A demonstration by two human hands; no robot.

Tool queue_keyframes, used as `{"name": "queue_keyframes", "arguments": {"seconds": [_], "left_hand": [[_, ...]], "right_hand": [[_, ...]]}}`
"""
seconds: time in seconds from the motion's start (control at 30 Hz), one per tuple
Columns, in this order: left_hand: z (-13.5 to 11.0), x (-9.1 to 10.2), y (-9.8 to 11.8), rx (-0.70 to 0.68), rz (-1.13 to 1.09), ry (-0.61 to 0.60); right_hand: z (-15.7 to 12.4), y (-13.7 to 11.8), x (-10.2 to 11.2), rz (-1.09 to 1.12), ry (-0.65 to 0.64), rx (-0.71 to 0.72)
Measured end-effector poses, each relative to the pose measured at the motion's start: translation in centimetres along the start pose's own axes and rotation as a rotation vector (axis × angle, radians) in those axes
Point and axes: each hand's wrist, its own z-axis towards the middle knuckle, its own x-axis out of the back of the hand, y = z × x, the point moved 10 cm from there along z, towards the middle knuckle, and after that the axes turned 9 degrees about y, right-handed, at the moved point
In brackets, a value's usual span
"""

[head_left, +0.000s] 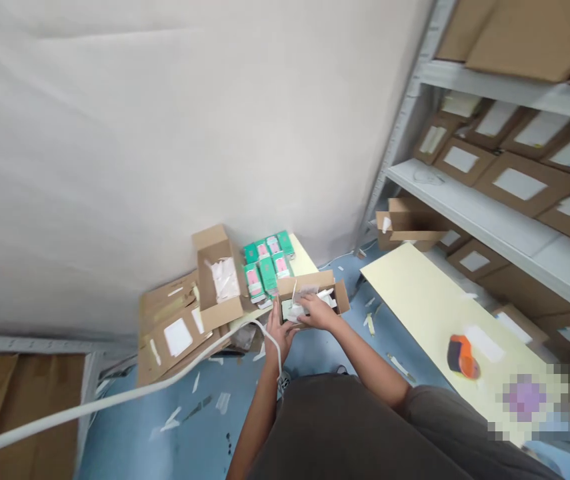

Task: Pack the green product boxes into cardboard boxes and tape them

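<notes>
An open cardboard box [343, 298] is in front of me at the near edge of a small table, its flaps spread. White and pale packets or papers [325, 295] lie inside it. My left hand [279, 333] grips the box's left near corner, fingers up along the side and thumb towards the front. Over the opening, my right hand [317, 313] has its curled fingers down among the white contents; its fingertips are partly hidden, so what they hold is unclear. Just behind the box stand several small green cartons [267, 272], some with pink panels.
Left of the cartons is another open cardboard box [222, 308] with white material inside. Flattened cardboard [152, 320] leans beside it. A white cable [129, 399] crosses in front. At right, a pale table [405, 283] bears an orange tape dispenser [467, 363]; shelves [495, 213] hold boxes. Scraps litter the floor.
</notes>
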Motion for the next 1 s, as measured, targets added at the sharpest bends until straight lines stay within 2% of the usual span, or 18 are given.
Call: {"name": "queue_keyframes", "arguments": {"seconds": [0.1, 0.2, 0.33, 0.5, 0.63, 0.77, 0.9, 1.0], "left_hand": [[2.7, -4.4, 4.5, -0.105, -0.045, -0.041], [5.2, -9.1, 8.7, -0.175, -0.092, -0.101], [7.8, -15.4, 14.1, -0.297, -0.193, -0.191], [10.4, -23.8, 20.2, -0.441, -0.305, -0.363], [12.0, -31.6, 24.7, -0.524, -0.338, -0.561], [13.8, -39.4, 28.9, -0.583, -0.357, -0.719], [14.8, -46.3, 33.4, -0.665, -0.371, -0.872], [14.9, -49.9, 35.7, -0.728, -0.356, -0.959]], "right_hand": [[-3.3, 5.2, 4.9, 0.009, 0.102, -0.116], [-7.3, 10.1, 9.6, 0.014, 0.270, -0.252], [-12.1, 15.0, 13.6, 0.028, 0.437, -0.355], [-17.4, 20.3, 17.2, 0.005, 0.644, -0.423], [-22.8, 25.0, 19.8, -0.079, 0.825, -0.579], [-27.9, 28.5, 22.0, -0.216, 0.968, -0.784], [-31.4, 31.4, 22.9, -0.296, 1.012, -1.046], [-33.1, 33.4, 22.6, -0.273, 1.001, -1.214]]}}
